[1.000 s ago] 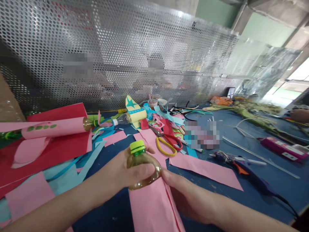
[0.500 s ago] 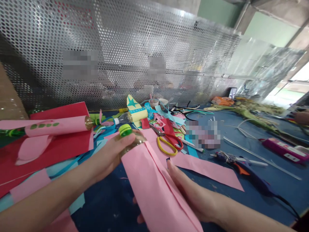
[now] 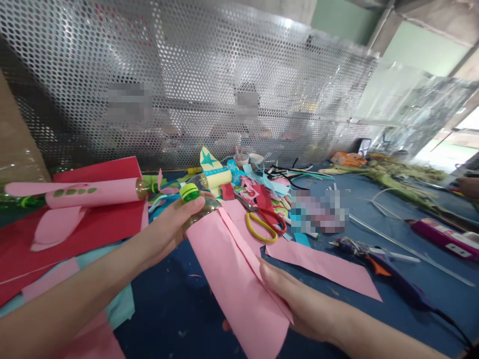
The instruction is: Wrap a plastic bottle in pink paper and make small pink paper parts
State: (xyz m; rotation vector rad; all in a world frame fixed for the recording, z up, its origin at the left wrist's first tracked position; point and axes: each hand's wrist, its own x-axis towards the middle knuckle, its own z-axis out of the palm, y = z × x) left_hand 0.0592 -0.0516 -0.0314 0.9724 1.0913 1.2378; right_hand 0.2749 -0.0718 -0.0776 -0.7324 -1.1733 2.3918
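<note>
left hand grips the bottle near its neck, thumb lying over the shoulder just below the green cap. right hand clasps the pink paper wrapped around the bottle's body, thumb pressing near the long overlapping edge; most of its fingers are hidden beneath, with one tip just showing on the far side. the bottle is held up over the blue table, between the two hands, tilted with its cap pointing away and to the left. how far it reaches inside the paper cannot be told.

just beyond lie the scissors, with one yellow and one red handle, near a pile of paper scraps. a pink strip lies to the right, then a glue gun with an orange trigger, and farther right a purple power strip. on the left, a pink-wrapped bottle with green ovals rests over red card. behind everything stands a silvery perforated sheet.
</note>
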